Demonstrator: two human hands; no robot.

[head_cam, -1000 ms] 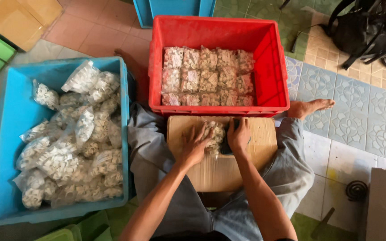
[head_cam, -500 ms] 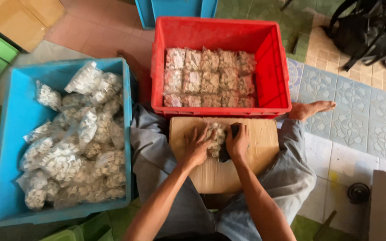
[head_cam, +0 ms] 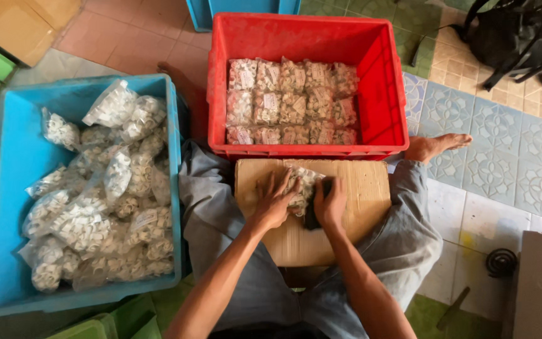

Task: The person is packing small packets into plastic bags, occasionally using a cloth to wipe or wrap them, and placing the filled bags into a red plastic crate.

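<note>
While the left hand [head_cam: 275, 202] and right hand [head_cam: 330, 204] press one clear bag [head_cam: 301, 186] flat on the cardboard [head_cam: 359, 194], neither closed around it, the red crate [head_cam: 308, 34] holds three neat rows and the blue crate [head_cam: 14, 157] remains heaped with loose bags.

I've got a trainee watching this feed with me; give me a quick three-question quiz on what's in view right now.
1. True or false: the bags in the red crate lie in neat rows.
2. What do both hands press on? A) a clear bag of small white pieces on a cardboard board B) a metal tray C) a folded cloth
3. Fill in: the loosely piled bags lie in the ____ crate, on the person's left.

Key:
1. True.
2. A: the left hand and right hand flank the bag on the board across the lap.
3. Blue.
</note>
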